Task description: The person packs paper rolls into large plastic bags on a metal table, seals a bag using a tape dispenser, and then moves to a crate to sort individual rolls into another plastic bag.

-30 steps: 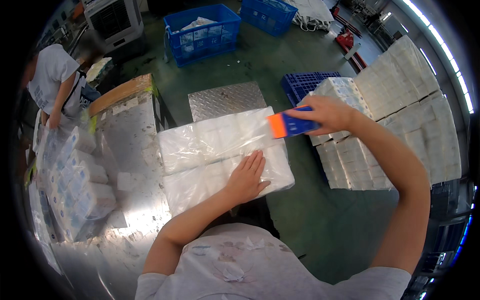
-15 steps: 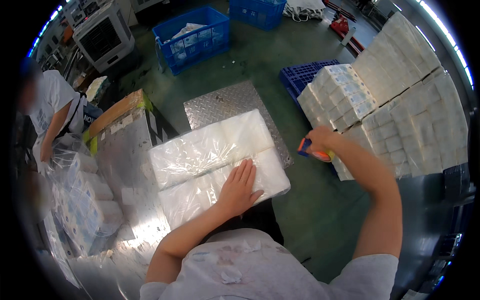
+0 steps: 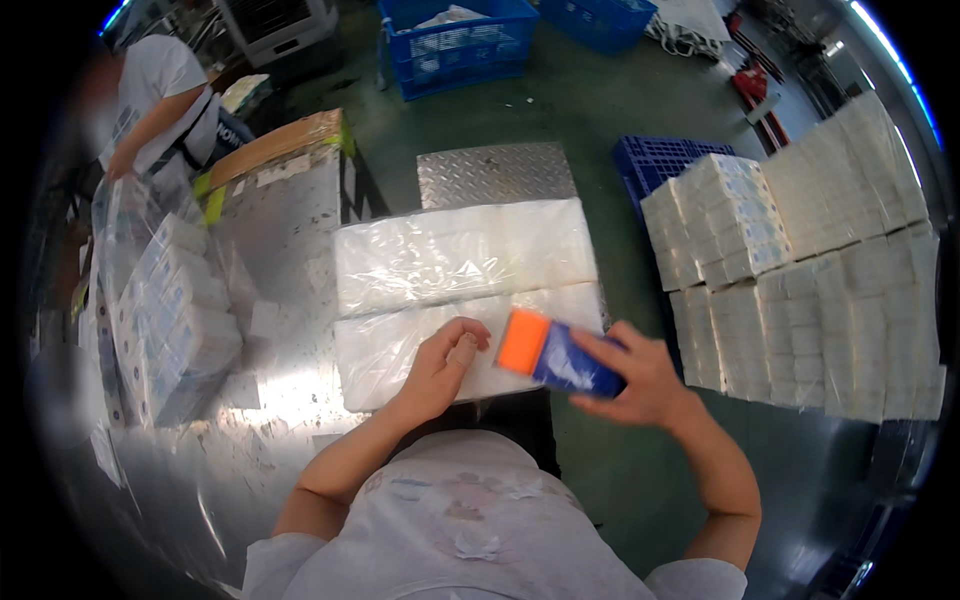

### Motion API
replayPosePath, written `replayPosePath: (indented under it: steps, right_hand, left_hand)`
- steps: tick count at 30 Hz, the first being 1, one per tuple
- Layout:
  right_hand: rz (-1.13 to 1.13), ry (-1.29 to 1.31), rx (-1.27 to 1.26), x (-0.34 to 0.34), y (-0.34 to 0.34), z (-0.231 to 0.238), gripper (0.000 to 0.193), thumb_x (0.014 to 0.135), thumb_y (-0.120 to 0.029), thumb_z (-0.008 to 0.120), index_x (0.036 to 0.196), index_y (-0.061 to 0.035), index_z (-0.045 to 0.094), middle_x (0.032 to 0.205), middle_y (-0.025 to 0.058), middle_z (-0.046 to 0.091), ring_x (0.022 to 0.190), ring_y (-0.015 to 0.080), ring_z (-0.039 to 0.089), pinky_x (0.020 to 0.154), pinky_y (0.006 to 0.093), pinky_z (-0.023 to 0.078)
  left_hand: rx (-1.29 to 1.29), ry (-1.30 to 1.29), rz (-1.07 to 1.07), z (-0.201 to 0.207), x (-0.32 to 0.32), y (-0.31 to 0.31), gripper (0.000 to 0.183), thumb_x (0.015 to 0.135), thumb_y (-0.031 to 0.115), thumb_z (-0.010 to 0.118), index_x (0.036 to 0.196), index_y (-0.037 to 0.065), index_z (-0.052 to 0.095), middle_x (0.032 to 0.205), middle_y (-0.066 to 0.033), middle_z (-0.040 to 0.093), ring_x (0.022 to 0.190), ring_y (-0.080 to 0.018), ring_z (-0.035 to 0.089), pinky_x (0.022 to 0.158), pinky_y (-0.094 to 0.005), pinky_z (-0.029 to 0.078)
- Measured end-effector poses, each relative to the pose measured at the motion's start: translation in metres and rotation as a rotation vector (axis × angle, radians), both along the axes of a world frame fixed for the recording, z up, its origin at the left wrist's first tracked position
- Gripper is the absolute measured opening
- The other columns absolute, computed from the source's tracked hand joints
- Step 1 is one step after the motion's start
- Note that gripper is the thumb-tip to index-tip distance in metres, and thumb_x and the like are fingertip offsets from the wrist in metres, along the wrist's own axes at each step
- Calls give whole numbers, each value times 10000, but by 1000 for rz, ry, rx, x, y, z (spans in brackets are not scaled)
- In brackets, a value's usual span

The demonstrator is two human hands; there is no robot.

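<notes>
In front of me lies a large white bundle in clear plastic film, in two rows with a seam between them. My left hand is over its near row, fingers curled in toward the thumb. Whether film or anything else is pinched in them is hidden. At the bundle's near right corner, my right hand grips a blue-and-orange tape dispenser, its orange end pointing left toward my left hand.
A metal worktable is at left, bearing film-wrapped roll packs. A co-worker stands beyond them. A textured metal plate lies behind the bundle. Stacked wrapped packs are on a blue pallet at right; blue crates stand behind.
My right hand has brought the tape dispenser from the right side to the bundle's near edge. My left hand, flat on the bundle before, has shifted left and curled. The view has turned.
</notes>
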State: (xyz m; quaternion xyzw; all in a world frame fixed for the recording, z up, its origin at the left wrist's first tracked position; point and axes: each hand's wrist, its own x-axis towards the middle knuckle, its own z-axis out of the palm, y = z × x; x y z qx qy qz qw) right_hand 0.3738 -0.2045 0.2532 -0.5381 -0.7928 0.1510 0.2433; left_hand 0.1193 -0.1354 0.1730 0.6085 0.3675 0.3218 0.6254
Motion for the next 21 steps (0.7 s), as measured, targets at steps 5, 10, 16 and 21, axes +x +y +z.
replayPosePath:
  steps: [5,10,16,21]
  right_hand:
    - [166,84,-47,-54,-7,-7,680,603,-298,774,1239,-180,567,731,49,465,551,183,493,482,294,442]
    - [235,65,-32,-75,-5,-11,688,607,-311,769,1248,-172,560,731,53,465,538,173,483,473,292,438]
    - [236,90,-68,-92,-8,-16,679,607,-313,776,1231,-148,568,751,71,491,550,190,511,479,299,452]
    - [196,115,-56,-100,-10,-21,681,620,-334,773,1240,-150,559,768,75,501,557,197,530,479,308,458]
  left_hand:
    - [-416,-51,54,11,-32,-27,416,985,363,352,922,12,567,816,-1,554,786,-76,499,741,-238,404]
    - [-533,-16,216,12,-52,-42,397,981,352,373,888,16,564,788,12,556,730,-47,494,684,-219,416]
    - [-520,-201,347,5,-59,-54,356,987,324,389,878,37,570,776,18,562,704,-26,491,649,-202,414]
    - [-536,-279,286,-5,-64,-50,340,988,303,393,872,32,563,784,23,564,713,-26,492,653,-202,415]
